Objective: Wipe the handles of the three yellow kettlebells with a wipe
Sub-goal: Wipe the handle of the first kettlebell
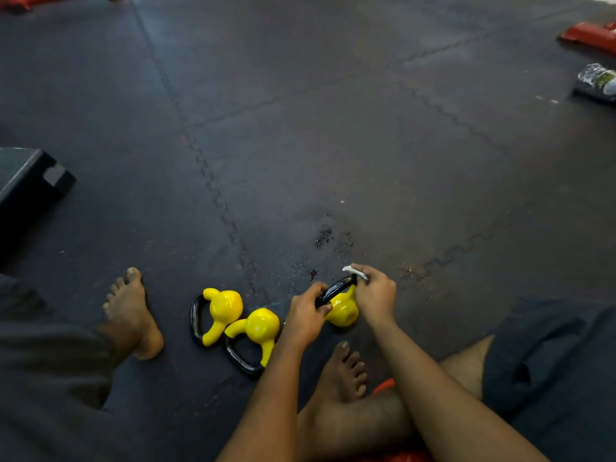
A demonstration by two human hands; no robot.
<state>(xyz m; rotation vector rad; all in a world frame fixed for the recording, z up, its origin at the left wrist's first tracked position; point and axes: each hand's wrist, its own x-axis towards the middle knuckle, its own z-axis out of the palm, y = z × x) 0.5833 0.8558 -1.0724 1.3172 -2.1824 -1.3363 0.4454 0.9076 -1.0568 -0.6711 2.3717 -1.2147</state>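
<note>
Three small yellow kettlebells with black handles are on the dark floor mat in front of me. The left kettlebell [224,308] and the middle kettlebell [261,326] lie on their sides, touching each other. My left hand [305,316] grips the black handle [335,290] of the right kettlebell [343,311], which is tilted. My right hand [375,296] pinches a small white wipe [354,271] against the far end of that handle.
My bare left foot [133,315] and right foot [346,371] rest on the mat on either side of the kettlebells. A black step platform [30,181] is at the left. A wipe packet [598,80] and a red base [586,33] sit at the far right.
</note>
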